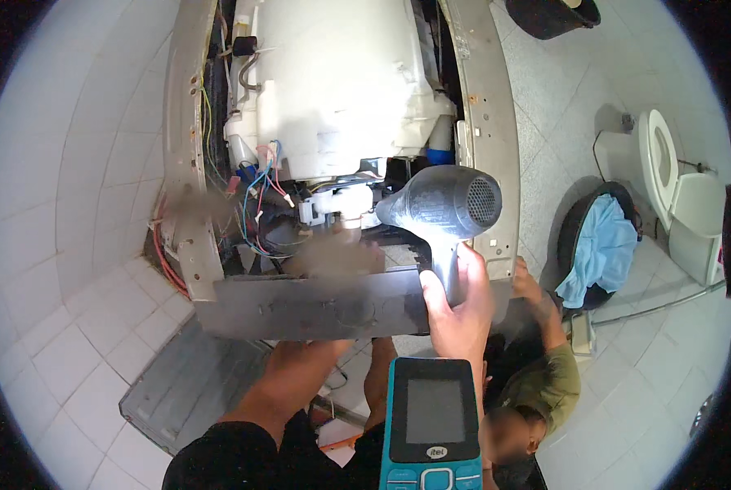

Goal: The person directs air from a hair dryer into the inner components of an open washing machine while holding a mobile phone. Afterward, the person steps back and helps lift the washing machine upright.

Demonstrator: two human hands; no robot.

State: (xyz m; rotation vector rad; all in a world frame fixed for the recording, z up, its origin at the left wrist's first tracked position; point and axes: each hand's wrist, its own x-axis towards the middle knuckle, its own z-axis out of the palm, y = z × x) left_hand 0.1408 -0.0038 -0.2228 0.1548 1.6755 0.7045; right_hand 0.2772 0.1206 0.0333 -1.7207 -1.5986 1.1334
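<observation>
My right hand [461,304] is closed around the handle of a dark grey hair dryer [435,202]. The dryer's nozzle points left, close to a white plastic fitting [345,201] under a large white tub [333,90] in an opened appliance cabinet. Behind the cabinet's dark front crosspiece [316,309], a blurred skin-toned shape, perhaps my left hand [337,256], lies just below the fitting; its fingers cannot be made out. Blue and red wires with white connectors [289,200] hang left of the fitting. A teal keypad phone [431,425] covers part of my right forearm.
At lower right another person in an olive shirt [557,392] has a hand [529,283] at the cabinet's corner. A grey panel [190,384] lies on the tiled floor at left. Blue cloth [602,245] fills a black basin near the toilet [659,155]. A black bucket [553,20] stands farther back.
</observation>
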